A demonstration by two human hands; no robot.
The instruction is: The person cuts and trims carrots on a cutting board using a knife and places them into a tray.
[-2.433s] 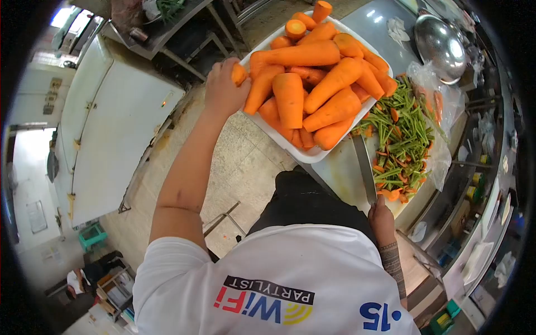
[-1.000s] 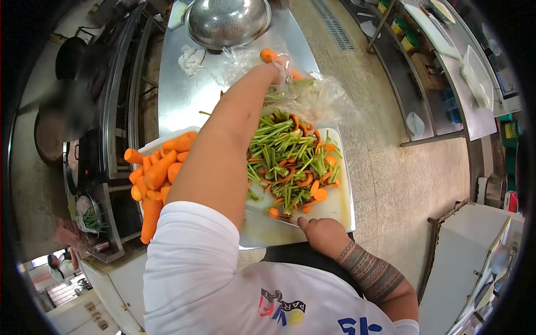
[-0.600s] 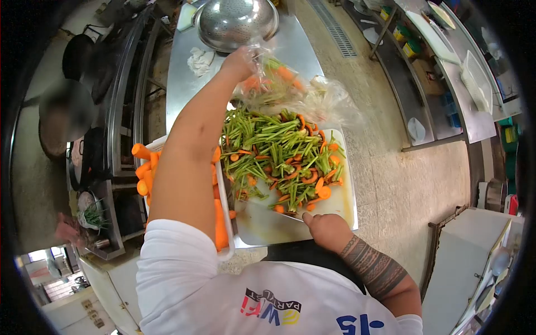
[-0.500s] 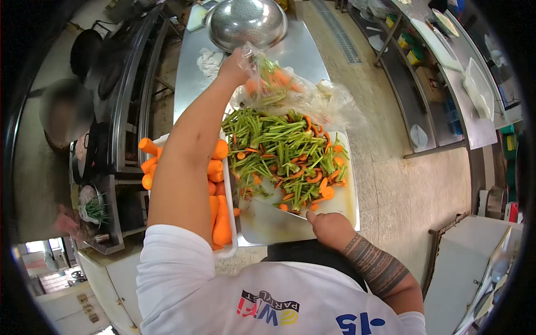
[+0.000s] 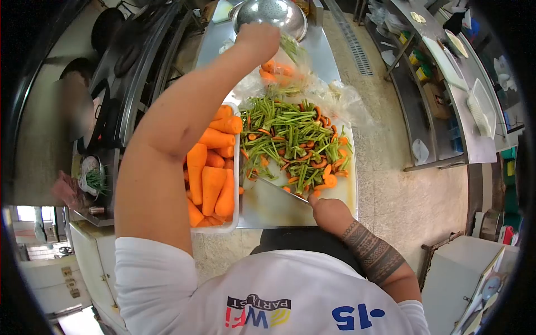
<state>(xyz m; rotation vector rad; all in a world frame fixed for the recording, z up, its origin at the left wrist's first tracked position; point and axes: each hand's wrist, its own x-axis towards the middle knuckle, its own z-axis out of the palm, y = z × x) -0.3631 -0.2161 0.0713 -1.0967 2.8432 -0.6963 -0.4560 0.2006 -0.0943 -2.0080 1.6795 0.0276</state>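
My right hand (image 5: 331, 215) is closed around the handle of a knife (image 5: 283, 190). Its blade points left and away from me, low over a white cutting board (image 5: 271, 211). Just beyond the blade lies a heap of green carrot tops (image 5: 290, 131) mixed with orange end slices (image 5: 329, 180). At the far side of the heap my left hand (image 5: 259, 42) is closed on the top of a clear plastic bag (image 5: 304, 78). Carrots (image 5: 281, 69) with green stems show inside it; my fingertips are partly hidden.
A white tub (image 5: 237, 167) of trimmed carrots (image 5: 213, 187) stands left of the board. At the table's far end sits a metal colander (image 5: 272, 15). Steel shelving (image 5: 432, 111) runs along the right, and a cooking range with woks (image 5: 106, 30) along the left.
My left hand has lifted and moved right in the view, with the bag. The view has shifted, showing more of the carrot tub. My right hand keeps the knife low at the heap.
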